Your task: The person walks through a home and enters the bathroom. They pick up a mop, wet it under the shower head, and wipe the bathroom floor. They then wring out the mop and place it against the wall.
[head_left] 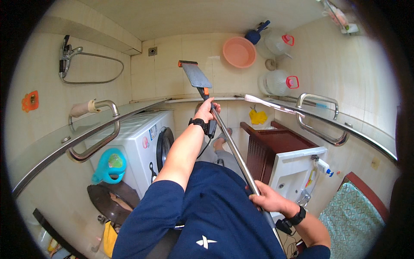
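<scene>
A long-handled flat mop runs diagonally up across the view, its metal pole [235, 151] topped by a grey pad [196, 74] with an orange and black edge. My left hand [207, 111] is closed round the pole just below the head. Lower down, my right hand [271, 198] grips the same pole in front of my dark blue shirt. The mop head appears over the pale tiled floor; whether it touches the tiles I cannot tell. A black strap with a small device sits on each wrist.
Glass doors with metal handles [320, 123] stand on both sides. Beyond them are a pink basin [239, 52], clear jugs [276, 82] and a shower hose [123, 69]. Nearer are a white washing machine [138, 142] at left and a white sink [297, 172] on a brown cabinet at right.
</scene>
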